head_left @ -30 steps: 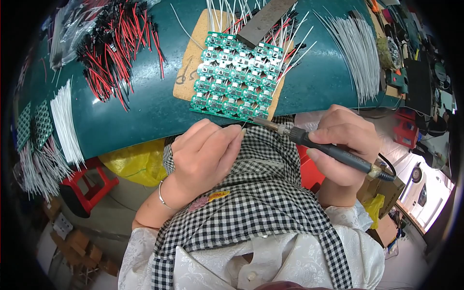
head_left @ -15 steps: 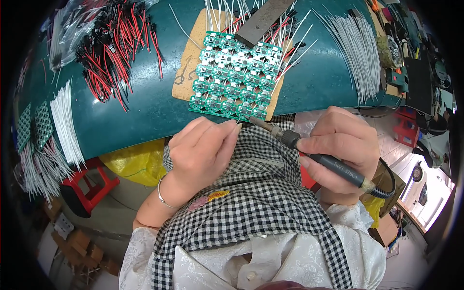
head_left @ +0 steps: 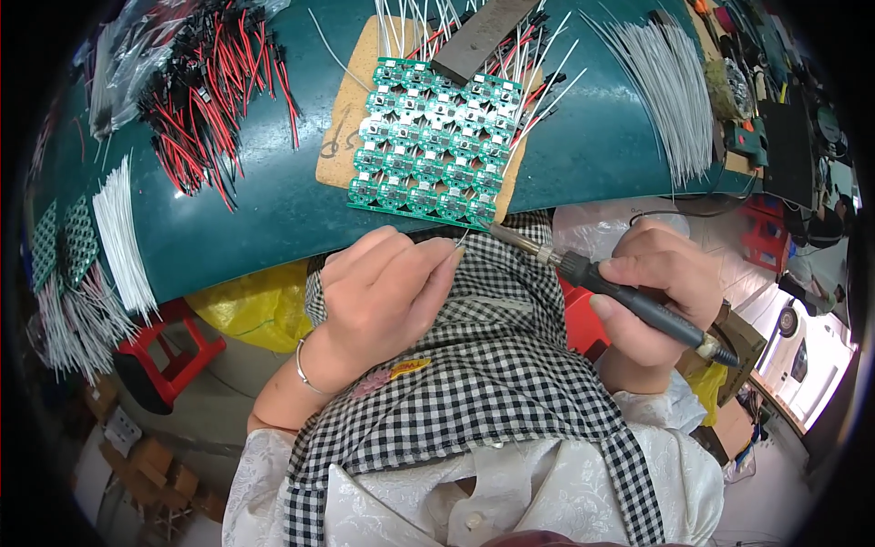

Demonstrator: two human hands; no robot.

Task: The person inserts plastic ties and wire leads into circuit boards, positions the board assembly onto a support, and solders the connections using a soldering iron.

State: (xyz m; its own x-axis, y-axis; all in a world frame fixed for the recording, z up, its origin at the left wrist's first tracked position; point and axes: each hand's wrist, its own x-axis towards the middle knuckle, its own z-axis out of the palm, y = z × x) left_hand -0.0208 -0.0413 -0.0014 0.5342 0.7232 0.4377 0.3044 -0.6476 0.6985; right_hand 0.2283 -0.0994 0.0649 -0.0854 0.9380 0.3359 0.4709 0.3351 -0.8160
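A panel of small green circuit boards (head_left: pixel 428 159) lies over the near edge of a tan board (head_left: pixel 339 146). My right hand (head_left: pixel 665 287) is wrapped round a black soldering iron (head_left: pixel 638 305), whose metal tip meets the panel's near edge by its right corner. Just left of that tip, my left hand (head_left: pixel 387 287) pinches a thin pale wire (head_left: pixel 463 238) between thumb and forefinger. The wire's end points up toward the panel edge; whether it touches is too small to tell. A dark metal bar (head_left: pixel 483 41) rests across the panel's far side, over white and red wires.
On the green table (head_left: pixel 264 214) lie red and black wires (head_left: pixel 214 100) at the far left, a white wire bundle (head_left: pixel 126 242) at the left edge and a grey-white bundle (head_left: pixel 661 91) at right. More green panels (head_left: pixel 80 242) hang wires near a red stool (head_left: pixel 173 356).
The iron's tip has moved right along the panel's near edge, and my right hand has shifted right and slightly down. My left hand's pinched fingertips have moved slightly right with the wire.
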